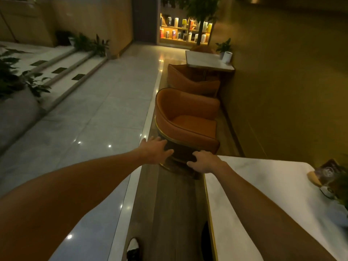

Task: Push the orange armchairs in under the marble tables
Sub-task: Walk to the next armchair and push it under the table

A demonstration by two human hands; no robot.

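Orange curved leather armchair beside white marble desk: left hand spreads fingers on its back; right hand curls fingers around it, tips hidden.

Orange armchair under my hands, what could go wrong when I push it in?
Your right hand grips the near armchair beside the corner of the marble table, so fingers could get pinched there. The far armchair stands close behind, and a skewed push from the left hand might knock them together.
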